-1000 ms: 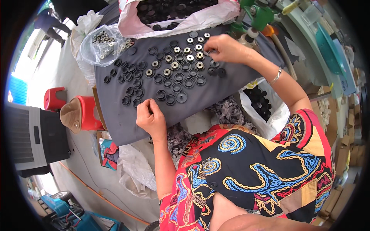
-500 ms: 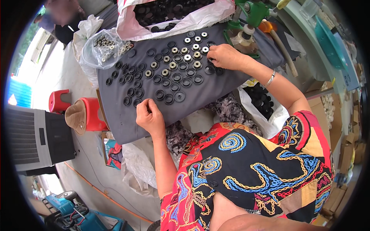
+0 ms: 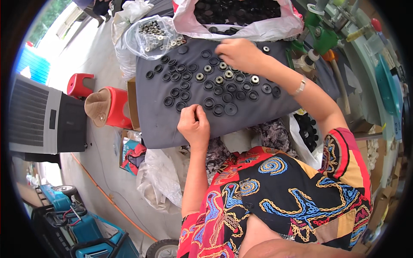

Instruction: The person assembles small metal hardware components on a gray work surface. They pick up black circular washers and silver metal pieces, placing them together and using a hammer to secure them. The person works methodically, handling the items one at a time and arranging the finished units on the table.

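Many black round rings (image 3: 208,102) lie spread on a grey cloth-covered table (image 3: 155,129). Several of them have silvery metal pieces (image 3: 220,80) set in their centres. My right hand (image 3: 243,53) hovers over the far part of the spread, fingers bent and pinched together; what they hold, if anything, is hidden. Near the closer left edge of the rings, my left hand (image 3: 193,124) is closed in a fist with thumb against forefinger, and its contents cannot be made out. A flat black disc (image 3: 230,109) lies to the right of that fist.
Beyond the rings sit a clear plastic bag (image 3: 133,41) of small metal pieces and a white sack (image 3: 185,23) of black discs. A green hand press (image 3: 325,34) stands at right. Another white sack (image 3: 317,161) holds black parts. Red stools (image 3: 116,107) stand left.
My right hand has moved left across the rings, from their right edge to the far middle. My left hand stays closed near the same rings. The whole view has shifted.
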Demonstrator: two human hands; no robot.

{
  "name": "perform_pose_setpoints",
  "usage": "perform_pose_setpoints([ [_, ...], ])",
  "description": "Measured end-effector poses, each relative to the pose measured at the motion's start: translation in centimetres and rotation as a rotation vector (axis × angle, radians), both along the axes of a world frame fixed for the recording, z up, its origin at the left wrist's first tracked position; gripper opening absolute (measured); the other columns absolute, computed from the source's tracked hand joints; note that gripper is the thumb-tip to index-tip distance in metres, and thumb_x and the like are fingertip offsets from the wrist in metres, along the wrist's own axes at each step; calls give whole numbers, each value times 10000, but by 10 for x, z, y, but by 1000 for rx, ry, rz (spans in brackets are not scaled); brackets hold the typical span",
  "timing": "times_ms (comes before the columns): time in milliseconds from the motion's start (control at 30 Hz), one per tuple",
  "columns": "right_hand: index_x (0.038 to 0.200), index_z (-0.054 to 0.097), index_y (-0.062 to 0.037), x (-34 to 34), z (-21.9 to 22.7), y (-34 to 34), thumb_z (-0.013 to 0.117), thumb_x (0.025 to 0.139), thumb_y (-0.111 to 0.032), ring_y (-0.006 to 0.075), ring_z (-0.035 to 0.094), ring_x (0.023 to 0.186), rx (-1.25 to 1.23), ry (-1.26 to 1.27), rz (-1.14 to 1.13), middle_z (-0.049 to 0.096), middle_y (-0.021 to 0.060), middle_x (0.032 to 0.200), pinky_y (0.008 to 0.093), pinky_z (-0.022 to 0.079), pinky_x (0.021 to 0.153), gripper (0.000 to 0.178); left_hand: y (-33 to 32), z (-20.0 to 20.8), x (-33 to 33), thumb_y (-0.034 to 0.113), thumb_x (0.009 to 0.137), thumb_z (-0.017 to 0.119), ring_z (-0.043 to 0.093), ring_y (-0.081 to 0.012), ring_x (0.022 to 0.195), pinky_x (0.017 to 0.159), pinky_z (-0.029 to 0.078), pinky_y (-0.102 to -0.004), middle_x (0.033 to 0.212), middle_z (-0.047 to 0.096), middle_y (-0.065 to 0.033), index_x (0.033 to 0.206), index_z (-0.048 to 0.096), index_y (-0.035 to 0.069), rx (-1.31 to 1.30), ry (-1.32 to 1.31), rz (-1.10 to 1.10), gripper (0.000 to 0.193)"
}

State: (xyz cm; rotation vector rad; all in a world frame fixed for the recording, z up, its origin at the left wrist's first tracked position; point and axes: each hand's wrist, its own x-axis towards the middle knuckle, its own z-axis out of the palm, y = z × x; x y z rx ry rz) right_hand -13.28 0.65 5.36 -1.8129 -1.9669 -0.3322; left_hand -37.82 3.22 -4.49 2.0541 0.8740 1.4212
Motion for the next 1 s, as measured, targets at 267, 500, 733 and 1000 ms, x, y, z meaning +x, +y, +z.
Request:
perform_pose_setpoints([
  [267,996,694,-35,-1,-19,125,558,847,-95,377,654,900,-142,39,-53,683,199,918,471,509,799,211,-7,17,1,-12,830,644,550,-202,563,534,435,-313,705,591,-89,828,637,11,-22,-5,-37,24],
  [500,944,723,6,-18,-8,164,555,818,-64,391,682,933,-285,12,-336,695,231,995,469,548,780,222,-7,20,1,-27,816,652,565,-212,575,536,447,-316,708,601,-93,829,631,10,-1,-42,-48,45],
  [733,986,701,-18,-6,-37,193,521,874,-154,409,678,893,-265,237,-465,686,253,950,514,530,750,252,-13,42,-8,25,777,655,570,-320,617,541,457,-419,692,570,-132,762,602,44,64,43,-13,58],
  [1000,969,663,44,34,-61,213,513,867,-16,441,628,1030,-217,181,-553,647,301,1045,528,491,857,191,-24,43,-5,2,787,662,605,-310,678,589,488,-393,743,585,-115,813,593,17,-20,-77,-30,75],
])
